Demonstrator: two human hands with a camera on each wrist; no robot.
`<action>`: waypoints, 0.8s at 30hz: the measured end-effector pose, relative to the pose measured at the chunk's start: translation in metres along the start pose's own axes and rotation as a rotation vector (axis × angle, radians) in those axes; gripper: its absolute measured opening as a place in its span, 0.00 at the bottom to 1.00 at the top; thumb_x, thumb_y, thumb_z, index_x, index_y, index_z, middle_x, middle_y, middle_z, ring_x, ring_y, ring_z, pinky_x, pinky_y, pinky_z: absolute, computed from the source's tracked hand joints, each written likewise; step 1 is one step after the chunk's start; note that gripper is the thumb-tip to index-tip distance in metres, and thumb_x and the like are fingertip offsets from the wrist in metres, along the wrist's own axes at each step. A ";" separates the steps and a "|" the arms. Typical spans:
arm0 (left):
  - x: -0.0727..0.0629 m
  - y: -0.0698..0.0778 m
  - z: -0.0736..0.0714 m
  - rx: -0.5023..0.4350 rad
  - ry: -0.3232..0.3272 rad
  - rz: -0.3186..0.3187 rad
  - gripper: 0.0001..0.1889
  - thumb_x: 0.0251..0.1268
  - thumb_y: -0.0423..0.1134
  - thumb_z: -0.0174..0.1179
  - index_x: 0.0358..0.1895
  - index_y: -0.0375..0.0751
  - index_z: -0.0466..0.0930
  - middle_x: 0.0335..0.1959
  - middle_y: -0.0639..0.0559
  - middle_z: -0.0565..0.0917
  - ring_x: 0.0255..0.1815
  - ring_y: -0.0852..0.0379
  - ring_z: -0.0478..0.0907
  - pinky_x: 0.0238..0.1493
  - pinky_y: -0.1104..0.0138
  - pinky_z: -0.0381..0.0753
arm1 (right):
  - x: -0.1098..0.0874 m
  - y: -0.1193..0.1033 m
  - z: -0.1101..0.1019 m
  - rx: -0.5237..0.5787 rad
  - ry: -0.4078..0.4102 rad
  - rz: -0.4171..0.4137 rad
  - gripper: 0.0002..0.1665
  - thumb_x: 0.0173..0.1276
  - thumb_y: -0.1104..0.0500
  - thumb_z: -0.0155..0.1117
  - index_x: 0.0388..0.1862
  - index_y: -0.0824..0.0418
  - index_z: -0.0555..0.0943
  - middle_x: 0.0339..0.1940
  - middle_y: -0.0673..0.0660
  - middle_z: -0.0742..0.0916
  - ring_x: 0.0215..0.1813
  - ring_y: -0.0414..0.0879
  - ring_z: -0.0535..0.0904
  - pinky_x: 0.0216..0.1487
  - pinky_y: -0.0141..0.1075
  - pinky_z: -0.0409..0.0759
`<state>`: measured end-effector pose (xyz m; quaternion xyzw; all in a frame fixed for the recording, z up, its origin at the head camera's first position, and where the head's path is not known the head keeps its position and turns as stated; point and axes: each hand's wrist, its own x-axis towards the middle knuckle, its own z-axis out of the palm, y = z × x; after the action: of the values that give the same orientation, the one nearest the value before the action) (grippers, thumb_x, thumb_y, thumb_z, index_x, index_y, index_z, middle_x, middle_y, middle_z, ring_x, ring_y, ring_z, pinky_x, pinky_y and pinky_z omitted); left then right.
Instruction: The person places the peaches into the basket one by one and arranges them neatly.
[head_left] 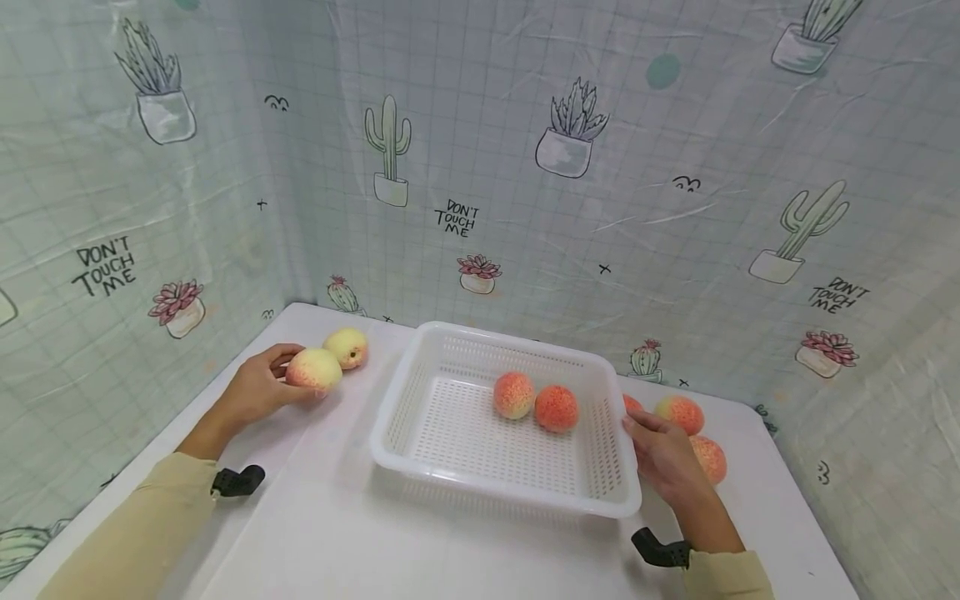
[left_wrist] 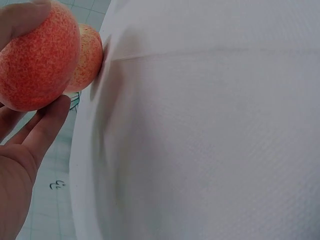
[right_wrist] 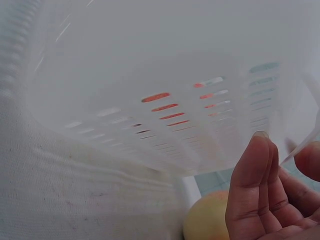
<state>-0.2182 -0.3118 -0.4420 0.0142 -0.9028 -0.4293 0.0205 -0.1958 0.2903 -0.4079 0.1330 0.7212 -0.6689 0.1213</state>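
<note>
Two peaches are in the basket, five outside: left hand curls round one at nine o'clock, beside another; right hand pinches the rim, near three others.

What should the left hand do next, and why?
Perhaps carry the held peach over to the bare left part of the basket: the left hand grips that peach, the right hand holds the basket, and two other peaches lie inside.

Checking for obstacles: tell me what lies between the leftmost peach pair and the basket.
Head view: only bare white tabletop separates the peach pair from the perforated basket.
</note>
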 end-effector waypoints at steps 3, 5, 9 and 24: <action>-0.001 0.002 -0.002 0.003 0.009 0.012 0.47 0.53 0.51 0.81 0.73 0.33 0.68 0.69 0.29 0.76 0.65 0.32 0.77 0.56 0.55 0.83 | 0.001 0.000 0.000 0.012 -0.009 -0.002 0.37 0.78 0.48 0.64 0.80 0.58 0.67 0.56 0.41 0.87 0.55 0.41 0.85 0.59 0.34 0.86; -0.002 0.004 -0.004 0.007 0.014 0.022 0.47 0.53 0.51 0.81 0.73 0.34 0.69 0.68 0.30 0.77 0.64 0.34 0.78 0.51 0.64 0.81 | 0.001 0.000 -0.001 0.020 -0.013 -0.004 0.36 0.79 0.50 0.62 0.80 0.59 0.66 0.54 0.40 0.87 0.54 0.41 0.85 0.59 0.33 0.86; -0.004 0.011 -0.007 -0.001 0.004 0.032 0.48 0.52 0.52 0.81 0.74 0.35 0.69 0.69 0.32 0.77 0.64 0.35 0.77 0.49 0.72 0.77 | 0.002 0.000 -0.001 0.024 -0.015 -0.003 0.35 0.80 0.50 0.62 0.80 0.59 0.66 0.51 0.39 0.87 0.54 0.40 0.85 0.58 0.32 0.86; -0.011 0.053 -0.009 -0.033 -0.039 0.067 0.49 0.52 0.50 0.82 0.76 0.38 0.67 0.72 0.33 0.74 0.70 0.32 0.74 0.65 0.41 0.81 | 0.002 0.000 -0.001 0.025 -0.019 0.011 0.39 0.79 0.48 0.63 0.82 0.58 0.64 0.55 0.40 0.86 0.56 0.40 0.84 0.60 0.33 0.85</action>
<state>-0.2074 -0.2846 -0.3958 -0.0247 -0.8959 -0.4432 0.0174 -0.1974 0.2918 -0.4085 0.1320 0.7109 -0.6783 0.1304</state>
